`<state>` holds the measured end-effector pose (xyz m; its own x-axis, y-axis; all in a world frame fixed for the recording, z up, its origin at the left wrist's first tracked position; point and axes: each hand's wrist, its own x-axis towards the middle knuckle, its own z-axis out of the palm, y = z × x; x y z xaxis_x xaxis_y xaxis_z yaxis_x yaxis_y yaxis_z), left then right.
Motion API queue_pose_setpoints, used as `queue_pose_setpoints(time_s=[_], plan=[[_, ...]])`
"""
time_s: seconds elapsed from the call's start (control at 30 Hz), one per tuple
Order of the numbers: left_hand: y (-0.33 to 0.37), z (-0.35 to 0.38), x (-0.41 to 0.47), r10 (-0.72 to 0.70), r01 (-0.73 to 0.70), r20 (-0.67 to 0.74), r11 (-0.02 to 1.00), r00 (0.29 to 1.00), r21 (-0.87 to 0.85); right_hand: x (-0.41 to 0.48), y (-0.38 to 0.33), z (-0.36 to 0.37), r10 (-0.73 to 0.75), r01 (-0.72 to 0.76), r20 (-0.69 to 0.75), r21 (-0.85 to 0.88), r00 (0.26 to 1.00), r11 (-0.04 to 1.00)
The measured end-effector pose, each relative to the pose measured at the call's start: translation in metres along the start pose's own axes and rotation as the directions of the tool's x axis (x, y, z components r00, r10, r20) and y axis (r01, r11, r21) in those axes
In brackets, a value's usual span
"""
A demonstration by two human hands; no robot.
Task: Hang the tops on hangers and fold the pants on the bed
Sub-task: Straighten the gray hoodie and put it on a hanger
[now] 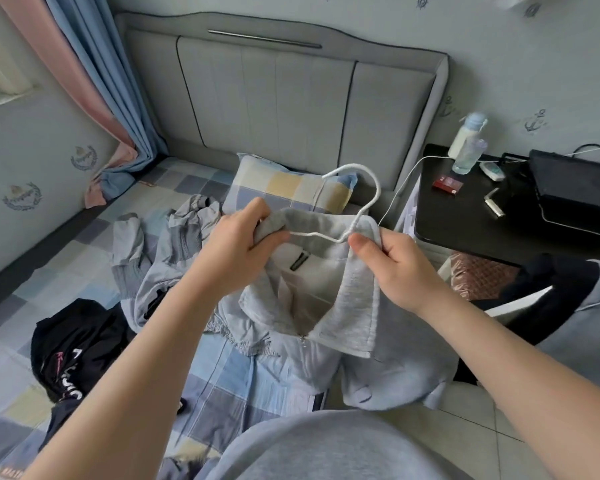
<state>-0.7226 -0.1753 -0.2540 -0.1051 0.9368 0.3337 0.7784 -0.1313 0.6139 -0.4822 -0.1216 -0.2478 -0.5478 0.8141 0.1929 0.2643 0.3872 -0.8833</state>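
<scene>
Left hand (243,244), right hand (395,268) grip grey top (354,306) collar over hanger (371,181) | checked bed (66,265) | black nightstand (465,220)

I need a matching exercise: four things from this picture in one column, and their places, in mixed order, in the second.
1. white hanger
2. black garment
3. red box
4. checked pillow

a. on the black nightstand
b. against the headboard
c. in the collar of the grey jacket, between the left hand and the right hand
d. on the bed, left side

Pairs: 1-c, 2-d, 3-a, 4-b
</scene>
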Motion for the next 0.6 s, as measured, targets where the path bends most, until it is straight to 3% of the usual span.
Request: queue_pose_setpoints(time_s=[0.2, 0.37, 0.6], plan=[[0.016, 0.016, -0.01, -0.037, 0.037, 0.007, 0.997, 0.999, -0.061, 0.006, 0.007, -0.004, 0.075, -0.066, 0.058, -0.137, 0.996, 0.988], [-0.001, 0.008, -0.008, -0.094, 0.06, -0.175, 0.98, 0.98, -0.19, 0.001, 0.03, -0.034, 0.069, -0.062, 0.124, -0.059, 0.99, 0.996], [-0.022, -0.014, -0.011, -0.156, 0.108, -0.293, 0.979, 0.943, -0.171, -0.021, 0.098, -0.065, 0.367, -0.298, 0.163, -0.336, 0.916, 0.893]])
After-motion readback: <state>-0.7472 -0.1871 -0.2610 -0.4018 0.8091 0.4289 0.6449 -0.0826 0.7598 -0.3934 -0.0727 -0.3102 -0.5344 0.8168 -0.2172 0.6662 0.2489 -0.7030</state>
